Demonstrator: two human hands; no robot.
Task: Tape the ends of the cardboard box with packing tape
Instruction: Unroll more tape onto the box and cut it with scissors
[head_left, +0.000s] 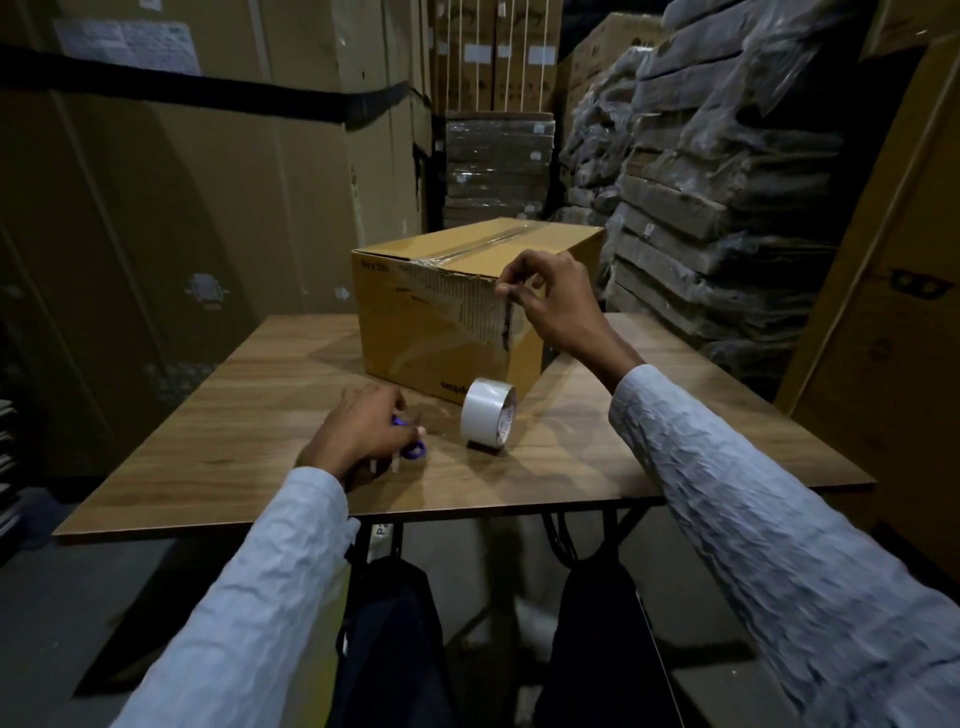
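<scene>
Box (447, 332) runs lengthwise away; right hand (550, 296) pinches tape strip (506, 322), left hand (358, 431) grips scissors (413, 449)

Scissors (410, 447): mostly covered by the left hand (358, 431); only purple handle loops and a pale tip showed at its 4 o'clock side; blades open or closed not determinable.

Cardboard box (447, 332): far end and base out of sight; printed lettering on the near face too small and dim to read; the strip at its near corner, pinched by the right hand (556, 301), blurred, so tape or torn liner unclear.

Tape roll (488, 418): core label print illegible.

Surface (208, 415): legs largely lost in shadow at 6 o'clock.

Wall label (130, 44), 11 o'clock: text blurred.

Wrapped stacks (727, 156), 2 o'clock: contents obscured by film, cropped at the top edge.
</scene>
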